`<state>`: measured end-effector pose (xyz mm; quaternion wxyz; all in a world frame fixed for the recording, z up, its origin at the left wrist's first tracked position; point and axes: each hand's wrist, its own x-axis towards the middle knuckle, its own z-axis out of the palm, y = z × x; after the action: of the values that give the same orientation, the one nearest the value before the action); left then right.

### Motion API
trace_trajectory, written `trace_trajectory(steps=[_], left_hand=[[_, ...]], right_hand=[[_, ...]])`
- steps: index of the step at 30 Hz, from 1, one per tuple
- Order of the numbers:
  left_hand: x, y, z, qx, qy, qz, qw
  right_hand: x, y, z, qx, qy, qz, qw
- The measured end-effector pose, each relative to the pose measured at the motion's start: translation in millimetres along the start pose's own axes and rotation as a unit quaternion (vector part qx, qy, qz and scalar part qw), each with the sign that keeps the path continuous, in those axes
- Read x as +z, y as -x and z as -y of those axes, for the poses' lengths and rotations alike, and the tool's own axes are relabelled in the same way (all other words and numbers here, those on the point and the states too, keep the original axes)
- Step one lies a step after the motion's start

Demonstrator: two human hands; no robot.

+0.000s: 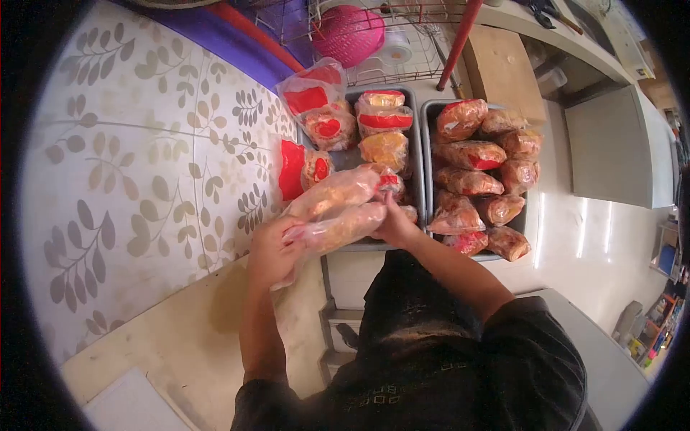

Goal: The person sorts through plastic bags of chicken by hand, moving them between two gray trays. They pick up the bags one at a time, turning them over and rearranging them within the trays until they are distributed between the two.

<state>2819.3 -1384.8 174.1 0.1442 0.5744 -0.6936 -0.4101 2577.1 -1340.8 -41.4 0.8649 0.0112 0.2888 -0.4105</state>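
Observation:
Two long clear plastic bags of golden-brown, bread-like food (pixel 334 197) stretch across in front of me, side by side. My left hand (pixel 274 251) is closed around their left ends, with loose plastic hanging below the fingers. At the right ends, my right hand (pixel 394 221) grips the plastic, close to a red label. Beneath them is a grey tray (pixel 412 136) holding several similar bags with red printing. Another bag with a red flap (pixel 293 169) lies at its left side, and a crumpled red-printed bag (pixel 313 86) sits at its far left corner.
A second grey tray (pixel 429 151) at the right is filled with bagged pieces (pixel 471 154). Behind stand a wire rack (pixel 359 75) with a pink basket (pixel 348 36) and a cardboard box (pixel 503 68). Leaf-patterned tiles (pixel 158 144) cover the left wall.

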Motion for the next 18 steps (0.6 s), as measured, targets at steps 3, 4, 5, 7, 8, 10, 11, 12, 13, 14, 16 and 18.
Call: trace_trajectory(steps=[3,4,5,7,8,10,11,12,13,14,16,18], left_hand=[[-15.1,8.7,-21.0,0.025,0.179,0.016,0.983],[-13.7,9.7,-10.1,0.050,0.194,0.018,0.980],[-7.9,7.8,12.0,0.074,0.211,0.018,0.975],[17.4,-2.6,49.7,0.100,0.290,-0.047,0.951],[39.9,-10.1,63.0,0.098,0.351,-0.112,0.925],[82.0,-27.4,102.9,0.078,0.373,-0.192,0.904],[104.4,-34.2,128.0,0.058,0.335,-0.211,0.916],[123.2,-41.3,146.9,0.040,0.297,-0.231,0.926],[140.1,-45.4,156.9,0.032,0.301,-0.258,0.918],[158.0,-45.2,163.1,0.022,0.304,-0.285,0.909],[184.0,-48.5,173.7,-0.041,0.362,-0.340,0.867],[203.3,-45.0,185.6,-0.148,0.461,-0.391,0.783]], right_hand=[[-27.3,-72.7,-28.3,-0.147,-0.104,0.022,0.984],[2.7,-65.0,-10.6,-0.108,-0.131,0.074,0.983],[33.5,-49.8,8.9,-0.097,-0.124,0.101,0.982],[82.4,-14.3,42.7,-0.092,-0.080,0.115,0.986],[94.1,0.4,54.8,-0.093,-0.059,0.106,0.988],[71.4,7.4,68.6,-0.075,-0.058,0.047,0.994],[63.3,11.3,73.9,-0.065,-0.057,0.017,0.996],[61.4,11.2,79.6,-0.054,-0.053,-0.010,0.997],[72.2,10.1,74.4,-0.082,0.000,-0.065,0.995],[43.2,-10.9,65.3,-0.152,0.125,-0.007,0.980],[21.8,-38.6,36.2,-0.222,0.307,-0.023,0.925],[41.0,-40.9,14.5,-0.223,0.484,-0.010,0.846]])
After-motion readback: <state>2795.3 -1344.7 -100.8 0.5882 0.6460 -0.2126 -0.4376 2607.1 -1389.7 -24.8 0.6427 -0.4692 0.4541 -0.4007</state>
